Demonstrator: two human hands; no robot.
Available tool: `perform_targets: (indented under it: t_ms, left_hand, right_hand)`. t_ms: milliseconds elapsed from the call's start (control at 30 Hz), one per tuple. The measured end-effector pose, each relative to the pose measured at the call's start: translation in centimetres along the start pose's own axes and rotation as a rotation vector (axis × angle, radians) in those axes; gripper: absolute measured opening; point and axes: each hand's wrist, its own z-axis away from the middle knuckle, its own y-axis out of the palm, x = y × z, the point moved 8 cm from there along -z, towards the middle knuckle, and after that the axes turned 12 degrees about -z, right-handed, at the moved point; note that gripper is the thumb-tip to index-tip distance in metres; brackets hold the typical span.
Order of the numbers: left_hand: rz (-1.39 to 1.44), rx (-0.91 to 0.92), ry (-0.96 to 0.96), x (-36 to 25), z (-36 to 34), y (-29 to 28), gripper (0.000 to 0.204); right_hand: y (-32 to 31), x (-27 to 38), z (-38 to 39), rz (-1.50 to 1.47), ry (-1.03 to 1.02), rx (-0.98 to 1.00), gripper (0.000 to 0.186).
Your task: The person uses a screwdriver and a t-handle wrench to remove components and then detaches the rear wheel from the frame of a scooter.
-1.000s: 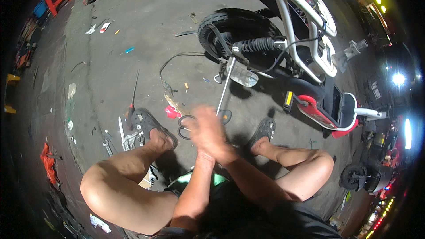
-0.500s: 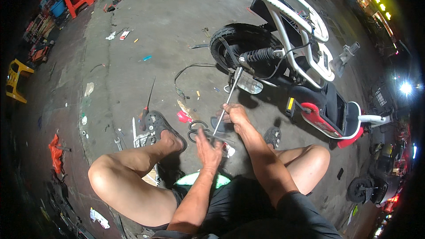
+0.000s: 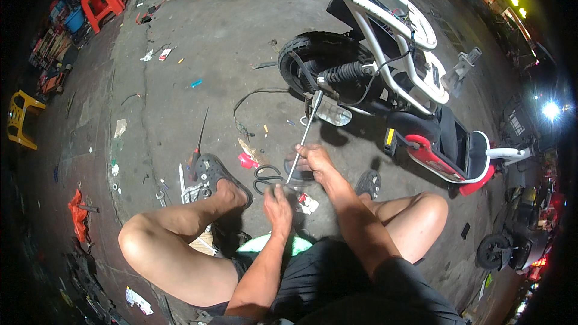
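A long, thin, silvery socket wrench [image 3: 308, 127] runs from the scooter's rear end, beside the wheel, down toward me. My right hand [image 3: 314, 159] wraps its fingers around the shaft below the middle. At the near end a blurred crossbar makes it look like a T-handle, and my left hand [image 3: 278, 209] has its fingers curled there, partly hidden from view. Black-handled scissors [image 3: 266, 179] lie on the ground just beyond the left hand. The white scooter [image 3: 367, 30] lies on its side, its black rear wheel [image 3: 301, 63] and shock absorber [image 3: 343, 74] near the wrench's far end.
A long screwdriver [image 3: 198, 153] and spanners [image 3: 161, 197] lie by my left shoe [image 3: 220, 180]. A black cable [image 3: 244, 105] and a pink scrap [image 3: 247, 160] lie ahead. Red stools [image 3: 103, 0] and a yellow stool [image 3: 24, 117] stand left; another scooter [image 3: 515, 244] is at right.
My left hand, blurred and with fingers spread near the crossbar before, now has its fingers curled at it. My right hand stays on the shaft. The view has shifted slightly.
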Motion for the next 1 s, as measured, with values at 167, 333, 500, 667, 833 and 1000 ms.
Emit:
perform_targets:
  t_ms: [167,333,500,667,833,1000]
  left_hand:
    - [-0.025,0.042,0.238,-2.6,1.5,0.7,0.040]
    - [0.531,0.369,-0.235,-0.8,0.7,3.0,0.031]
    - [0.557,0.331,-0.295,-0.7,0.0,2.9,0.036]
    - [1.021,0.550,-0.654,1.0,1.0,5.9,0.041]
    - [0.213,-0.022,-0.043,0.6,-0.4,0.9,0.033]
    - [0.094,0.215,0.114,-0.3,0.1,1.8,0.032]
  right_hand:
    - [-0.4,-0.6,-0.3,-0.014,-0.066,-0.022,0.035]
    - [-0.2,-0.2,0.8,-0.008,-0.036,0.016,0.039]
    - [1.5,-1.1,2.1,-0.127,0.078,0.125,0.040]
    - [1.6,-1.2,2.1,-0.113,0.050,0.107,0.038]
    - [0.4,-1.3,1.8,-0.013,0.019,0.018,0.033]
    - [-0.1,-1.6,1.6,-0.048,-0.003,0.015,0.031]
